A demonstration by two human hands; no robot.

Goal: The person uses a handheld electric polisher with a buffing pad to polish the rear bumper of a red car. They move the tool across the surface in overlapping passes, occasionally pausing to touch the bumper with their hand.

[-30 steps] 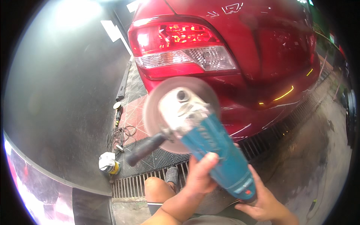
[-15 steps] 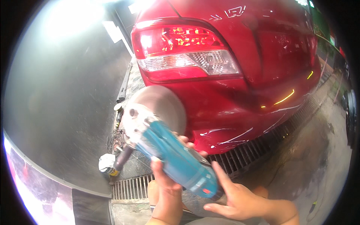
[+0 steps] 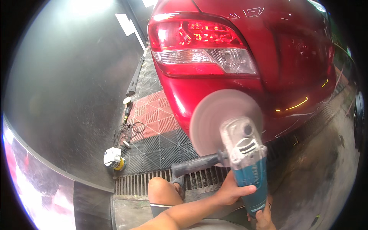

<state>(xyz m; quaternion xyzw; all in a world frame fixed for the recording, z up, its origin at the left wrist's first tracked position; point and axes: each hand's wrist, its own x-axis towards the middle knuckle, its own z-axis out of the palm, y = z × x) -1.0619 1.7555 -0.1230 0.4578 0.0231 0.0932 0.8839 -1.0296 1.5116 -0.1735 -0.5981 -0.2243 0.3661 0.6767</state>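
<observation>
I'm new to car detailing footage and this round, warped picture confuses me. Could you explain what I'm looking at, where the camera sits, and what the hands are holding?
The camera is worn on the person's head and looks down through a fisheye lens, so the picture is round and straight edges bend.

The person crouches behind a red car, close to its tail light. You can see a bare knee at the bottom.

Both hands hold a teal and grey polishing machine. The left hand grips its body; the right hand holds the rear end. A black side handle sticks out to the left, ungripped. Its round pad sits at the red bumper; whether it touches I cannot tell.

On the floor: red and dark grid tiles, a drain grate, tangled cables and a small white and yellow object.
</observation>
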